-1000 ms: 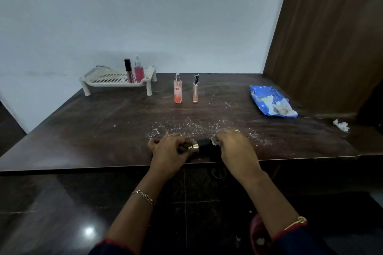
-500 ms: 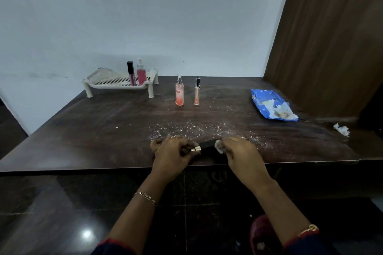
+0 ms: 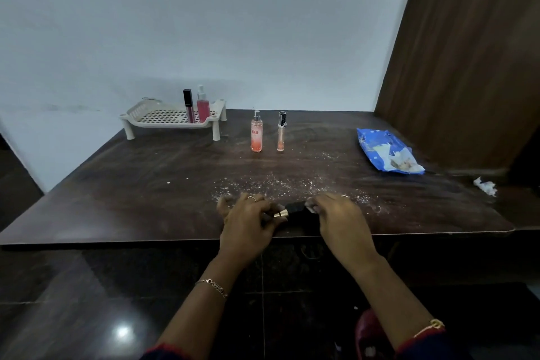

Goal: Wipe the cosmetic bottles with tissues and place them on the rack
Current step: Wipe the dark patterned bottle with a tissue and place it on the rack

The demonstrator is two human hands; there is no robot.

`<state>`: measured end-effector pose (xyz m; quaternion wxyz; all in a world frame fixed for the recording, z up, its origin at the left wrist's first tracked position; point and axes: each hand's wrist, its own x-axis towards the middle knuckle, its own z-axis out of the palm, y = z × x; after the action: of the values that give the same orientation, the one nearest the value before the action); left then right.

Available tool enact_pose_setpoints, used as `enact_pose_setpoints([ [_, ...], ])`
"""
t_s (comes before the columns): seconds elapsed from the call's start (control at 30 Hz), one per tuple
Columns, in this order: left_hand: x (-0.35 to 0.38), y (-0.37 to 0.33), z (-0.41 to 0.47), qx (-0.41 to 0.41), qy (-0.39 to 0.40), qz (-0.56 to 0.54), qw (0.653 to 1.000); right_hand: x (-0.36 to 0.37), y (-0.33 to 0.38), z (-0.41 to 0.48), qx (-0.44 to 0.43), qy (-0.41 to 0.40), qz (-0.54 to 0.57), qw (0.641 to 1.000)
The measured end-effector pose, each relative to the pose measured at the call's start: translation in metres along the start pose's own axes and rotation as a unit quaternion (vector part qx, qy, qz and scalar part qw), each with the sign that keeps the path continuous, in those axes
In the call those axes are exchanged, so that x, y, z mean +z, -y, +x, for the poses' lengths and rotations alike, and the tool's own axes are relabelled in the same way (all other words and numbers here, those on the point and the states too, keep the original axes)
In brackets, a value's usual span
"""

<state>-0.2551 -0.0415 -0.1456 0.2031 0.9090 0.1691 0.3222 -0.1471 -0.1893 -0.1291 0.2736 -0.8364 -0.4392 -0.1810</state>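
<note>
I hold a small black bottle (image 3: 295, 209) with a gold band sideways just above the near edge of the table (image 3: 146, 184), so both ends are within reach. My left hand (image 3: 248, 222) curls around the gold-banded end to keep it from turning. My right hand (image 3: 339, 219) pinches a scrap of tissue (image 3: 311, 209) against the other end, so I can rub along the body.

Two cleaned pieces, a dark tube (image 3: 188, 104) and a pink bottle (image 3: 203, 107), stand at the right end of the rack (image 3: 140, 110) at the far left. That leaves its left part free. An orange spray bottle (image 3: 256, 133) and a slim bottle (image 3: 281, 133) wait upright in the middle, probably next in line. The blue tissue pack (image 3: 385, 152) lies at the far right, with a used wad (image 3: 485, 185) further right.

Compared with a second ago, my tissue sits slightly further right, so more of the black body shows. Everything else has stayed put.
</note>
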Motion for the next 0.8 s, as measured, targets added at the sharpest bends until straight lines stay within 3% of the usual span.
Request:
enact_pose_setpoints([
  [0.23,-0.009,-0.008,-0.001,0.035,-0.026,-0.027,0.999,-0.015,-0.026,-0.001,0.110,-0.024,0.118,0.987],
  [0.4,-0.003,-0.008,-0.005,0.047,-0.041,-0.036,0.997,-0.011,-0.021,-0.007,0.260,-0.092,0.332,0.902],
  [0.47,0.000,-0.008,-0.006,0.045,-0.057,-0.060,0.996,-0.016,-0.011,-0.008,0.226,-0.134,0.311,0.913],
  [0.57,0.005,-0.012,-0.003,0.037,-0.077,-0.091,0.992,-0.020,0.011,-0.012,0.067,-0.177,0.208,0.960],
  [0.7,0.005,-0.024,0.001,0.037,-0.087,-0.185,0.978,-0.004,0.031,-0.020,-0.141,-0.130,0.041,0.981],
  [0.8,0.000,-0.027,-0.002,-0.008,-0.082,-0.245,0.966,-0.005,0.023,-0.021,-0.163,-0.137,0.019,0.977],
])
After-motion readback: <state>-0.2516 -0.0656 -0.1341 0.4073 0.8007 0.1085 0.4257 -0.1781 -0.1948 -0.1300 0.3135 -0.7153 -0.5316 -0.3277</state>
